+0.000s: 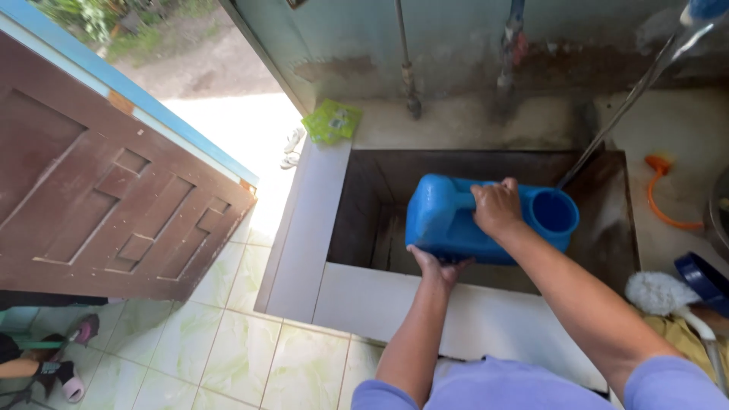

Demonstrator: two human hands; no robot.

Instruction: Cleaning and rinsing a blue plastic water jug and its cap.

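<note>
We hold the blue jug (456, 220) on its side over the tiled basin (334, 228): left hand (437, 267) cups its underside, right hand (496, 207) clasps its top near the mouth.

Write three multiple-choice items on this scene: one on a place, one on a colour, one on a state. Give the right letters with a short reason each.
1. Where is the blue plastic jug?
A. on the tiled floor
B. over the sunken concrete basin
C. outside the wooden door

2. What colour is the packet on the ledge at the basin's far left corner?
A. green
B. red
C. black

3. How is the jug held?
A. upright by one hand
B. lying untouched
C. tipped on its side by both hands

Answers:
1 B: the jug hangs above the basin's dark inside.
2 A: the packet is bright green.
3 C: the right hand grips its top near the wide open mouth, which faces sideways, and the left hand props it from below.
</note>
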